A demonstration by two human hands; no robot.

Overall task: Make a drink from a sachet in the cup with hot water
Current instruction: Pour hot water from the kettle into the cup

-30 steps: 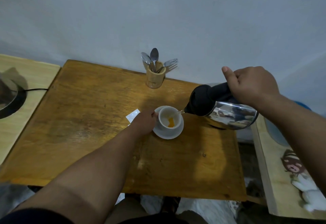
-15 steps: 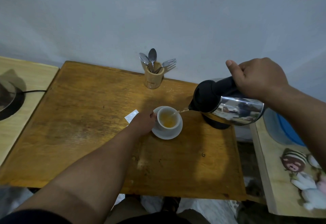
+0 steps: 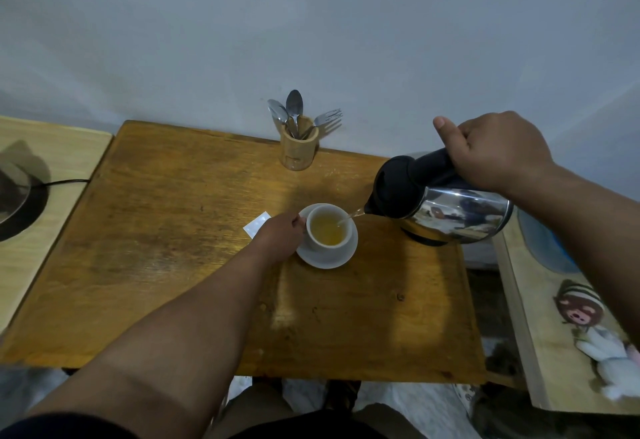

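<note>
Steel kettle (image 3: 446, 210): tilted at centre right of the frame, spout toward the cup, a thin stream falling into it.
Right hand (image 3: 498, 151): grip clenched round the black handle from above, thumb along the top; judged to govern the tilt.
Cup (image 3: 327, 227): white, on its saucer (image 3: 327, 255) at frame centre, holding yellow liquid well below the rim.
Left hand (image 3: 280, 236): grip closed at the cup's left side, presumably on the handle, which is hidden; judged to steady the cup against the pour.
Sachet (image 3: 256, 224): white, flat on the tabletop (image 3: 166, 231), just beside the left hand.
Cutlery holder (image 3: 298, 148): at the far edge, well apart from the cup.
Clearance: kettle body overhangs the tabletop's right edge; bare wood lies left and near.
</note>
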